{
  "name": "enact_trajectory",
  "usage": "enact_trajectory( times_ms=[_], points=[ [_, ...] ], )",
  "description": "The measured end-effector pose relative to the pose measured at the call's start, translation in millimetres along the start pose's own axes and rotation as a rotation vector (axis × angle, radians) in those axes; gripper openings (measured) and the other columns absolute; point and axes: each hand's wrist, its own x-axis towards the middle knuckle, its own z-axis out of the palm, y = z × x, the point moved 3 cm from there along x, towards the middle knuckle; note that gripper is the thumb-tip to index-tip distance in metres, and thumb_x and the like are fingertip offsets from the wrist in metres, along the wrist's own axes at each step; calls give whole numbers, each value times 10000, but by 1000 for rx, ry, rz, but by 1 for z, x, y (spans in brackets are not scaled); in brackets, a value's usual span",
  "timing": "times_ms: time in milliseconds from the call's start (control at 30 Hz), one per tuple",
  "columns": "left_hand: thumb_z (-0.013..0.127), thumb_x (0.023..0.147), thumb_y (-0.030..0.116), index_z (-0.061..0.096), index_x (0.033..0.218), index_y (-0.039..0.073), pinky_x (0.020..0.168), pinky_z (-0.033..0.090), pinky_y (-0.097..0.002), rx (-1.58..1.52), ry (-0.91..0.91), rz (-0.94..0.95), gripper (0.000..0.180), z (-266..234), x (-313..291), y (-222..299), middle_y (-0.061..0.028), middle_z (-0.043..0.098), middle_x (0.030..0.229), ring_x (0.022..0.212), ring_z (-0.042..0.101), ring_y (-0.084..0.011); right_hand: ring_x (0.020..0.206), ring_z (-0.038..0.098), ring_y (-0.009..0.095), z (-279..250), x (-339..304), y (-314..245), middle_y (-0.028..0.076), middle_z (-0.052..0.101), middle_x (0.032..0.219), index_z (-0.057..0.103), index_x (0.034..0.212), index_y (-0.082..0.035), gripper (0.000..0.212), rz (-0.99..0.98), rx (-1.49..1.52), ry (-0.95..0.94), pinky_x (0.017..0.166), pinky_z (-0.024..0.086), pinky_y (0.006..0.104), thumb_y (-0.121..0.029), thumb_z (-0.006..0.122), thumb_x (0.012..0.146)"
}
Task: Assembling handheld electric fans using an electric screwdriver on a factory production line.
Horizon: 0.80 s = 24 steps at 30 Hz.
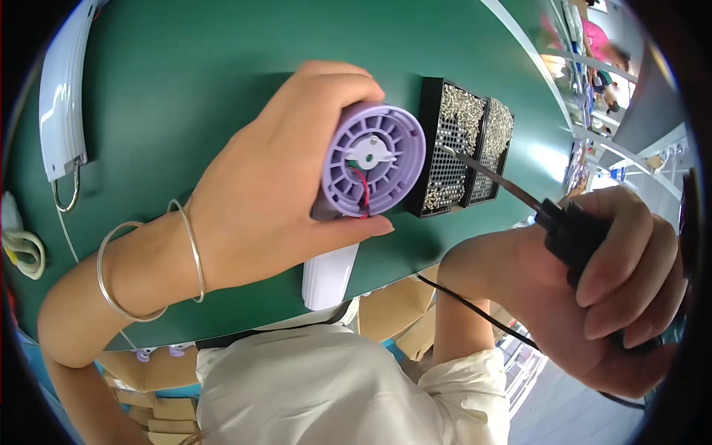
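My left hand [274,148] is closed round a purple cylindrical appliance housing [336,194]. Its open end faces up and shows a slotted ring, a white centre piece and a red and a green wire. A white ribbed handle-like part [328,282] sticks out below it. In my right hand [593,289] is a black corded electric screwdriver [571,233], its long bit slanting to the upper left. The bit's tip lies over a black screw tray [432,104] just right of the housing; whether it touches a screw I cannot tell. Small silvery screws [461,107] fill both its compartments.
Everything rests on a green tabletop [185,59]. At the far left lies a white ribbed part [63,111] with a metal hook, near a pale coiled cable [26,252]. Cardboard boxes [393,308] sit below the near edge. Shelving and other people appear at the upper right.
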Motion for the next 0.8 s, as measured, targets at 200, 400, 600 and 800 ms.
enact_trajectory(
  times_ms=[200, 400, 600, 800],
  points=[
    [864, 588, 96, 415, 1282, 63, 988, 435, -378, 28, 8, 49, 827, 0, 1, 2, -152, 461, 1289, 1186, 494, -326, 473, 482, 101, 25, -1, 26, -32, 520, 611, 541, 715, -88, 278, 107, -42, -149, 469, 374, 258, -346, 601, 799],
    [862, 583, 98, 412, 1274, 52, 982, 437, -381, 23, 6, 20, 826, -1, -2, 2, -152, 463, 1278, 1168, 495, -336, 503, 453, 112, 25, 2, 36, -22, 513, 701, 565, 774, -88, 311, 176, -110, -213, 491, 346, 282, -384, 545, 868],
    [850, 602, 119, 418, 1262, 42, 960, 440, -388, 40, 14, 47, 792, 1, -5, 2, -155, 477, 1251, 1140, 501, -351, 508, 393, 136, 31, -6, 62, 13, 421, 608, 412, 680, -150, 435, 337, -316, -435, 509, 333, 287, -518, 373, 908],
    [840, 619, 145, 434, 1257, 34, 929, 443, -396, 39, 22, -13, 764, 7, -3, -3, -146, 492, 1222, 1102, 515, -350, 438, 289, 145, 28, -8, 81, 20, 332, 484, 372, 630, -150, 382, 248, -336, -250, 460, 297, 273, -445, 356, 872]
  ],
)
